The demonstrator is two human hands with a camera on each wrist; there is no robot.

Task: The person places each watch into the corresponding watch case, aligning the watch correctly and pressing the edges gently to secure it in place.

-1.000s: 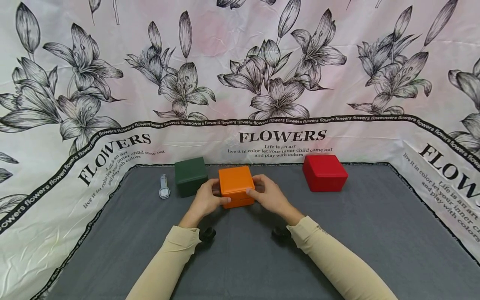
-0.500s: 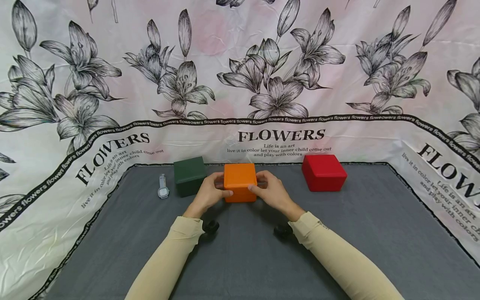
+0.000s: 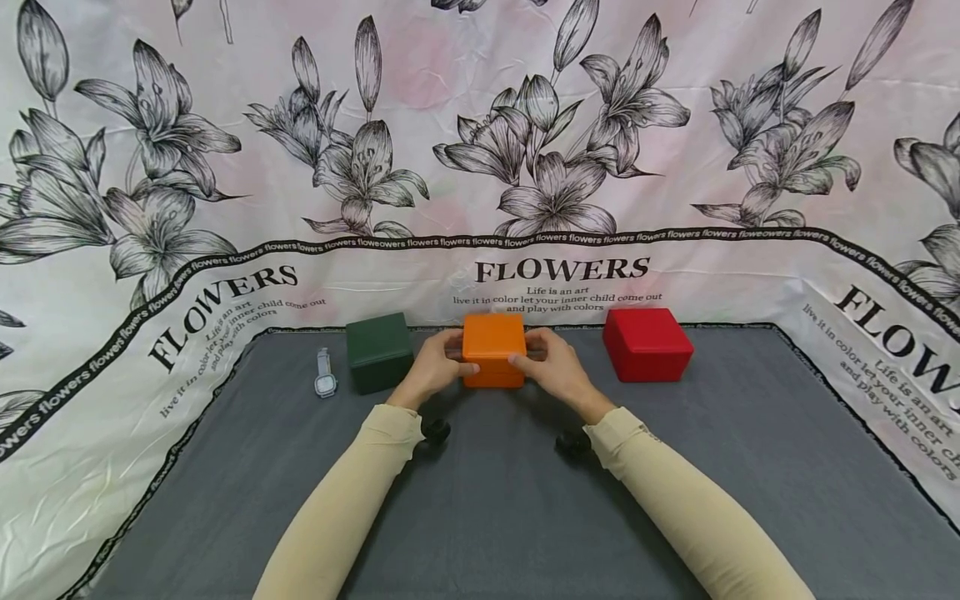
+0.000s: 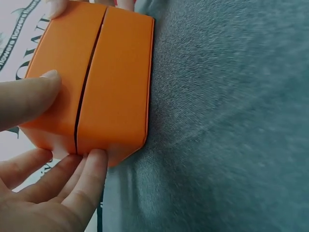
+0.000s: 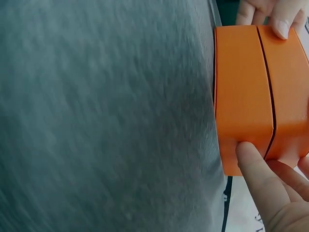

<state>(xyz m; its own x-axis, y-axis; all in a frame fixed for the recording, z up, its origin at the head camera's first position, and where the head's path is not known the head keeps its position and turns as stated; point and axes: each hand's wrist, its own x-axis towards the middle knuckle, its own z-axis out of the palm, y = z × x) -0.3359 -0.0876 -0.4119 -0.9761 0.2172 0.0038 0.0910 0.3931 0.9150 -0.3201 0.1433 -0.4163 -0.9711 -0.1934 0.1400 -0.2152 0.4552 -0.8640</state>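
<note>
Together, the left hand (image 3: 431,368) and right hand (image 3: 560,371) grip an orange box (image 3: 494,346) between their fingers (image 4: 89,181). Just outside the left fingers sits a green box (image 3: 378,352), then a watch (image 3: 325,382); well beyond the right fingers, a red box (image 3: 648,345).

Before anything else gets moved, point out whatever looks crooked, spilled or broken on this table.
Only the green box stands out, mildly: it sits turned at an angle, while the orange box and red box look squarer to the back edge of the table. No spill or damage shows.
</note>
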